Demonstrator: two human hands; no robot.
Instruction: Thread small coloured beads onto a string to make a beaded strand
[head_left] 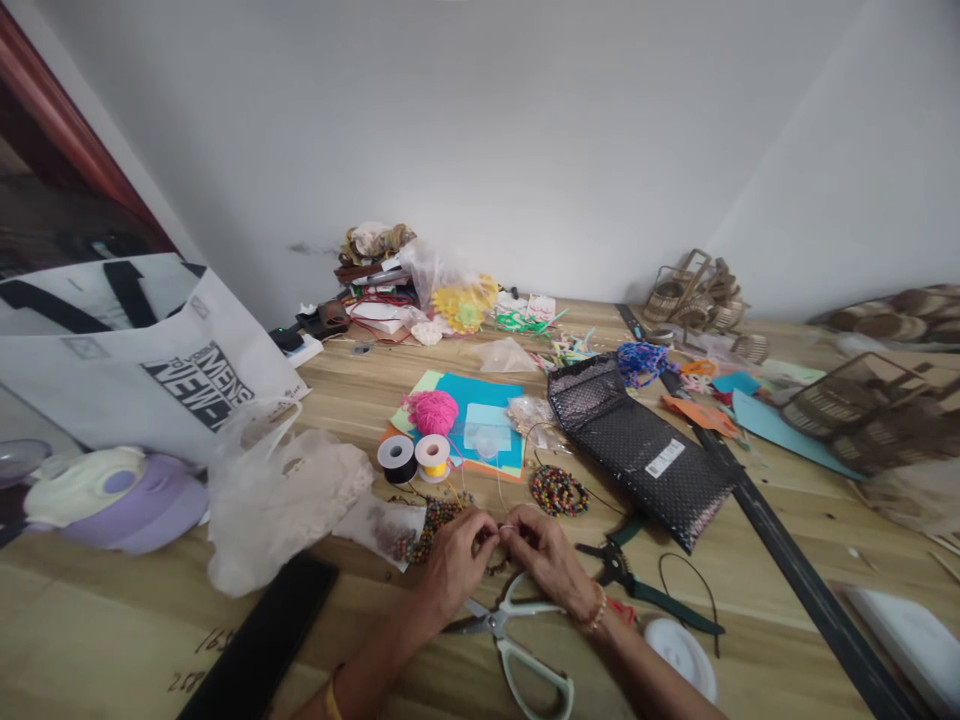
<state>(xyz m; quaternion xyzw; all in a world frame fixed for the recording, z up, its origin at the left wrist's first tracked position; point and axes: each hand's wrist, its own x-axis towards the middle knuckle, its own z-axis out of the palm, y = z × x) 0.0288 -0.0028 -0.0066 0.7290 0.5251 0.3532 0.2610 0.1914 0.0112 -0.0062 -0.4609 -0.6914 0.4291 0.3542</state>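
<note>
Near the middle of the table, my left hand (459, 558) and my right hand (546, 560) meet fingertip to fingertip. Both are pinched closed on a thin pale cord (507, 527), a short stretch of which shows between them. Multicoloured beads (436, 520) lie beside my left hand, some spilling from a clear plastic bag (384, 530). Under my wrists rest white-handled scissors (501, 628), their blades partly apart. Beyond my right hand sits a coil of strung beads (559, 491). Dark green-handled pliers (626, 573) lie to the right of it.
Black (396, 458) and yellow thread spools (433, 457) and pink yarn (433, 412) sit on coloured paper (450, 388). A black bubble mailer (637, 450) lies to the right. On the left are a white tote bag (135, 370) and a plastic bag (285, 500). Woven baskets (855, 410) stand far right.
</note>
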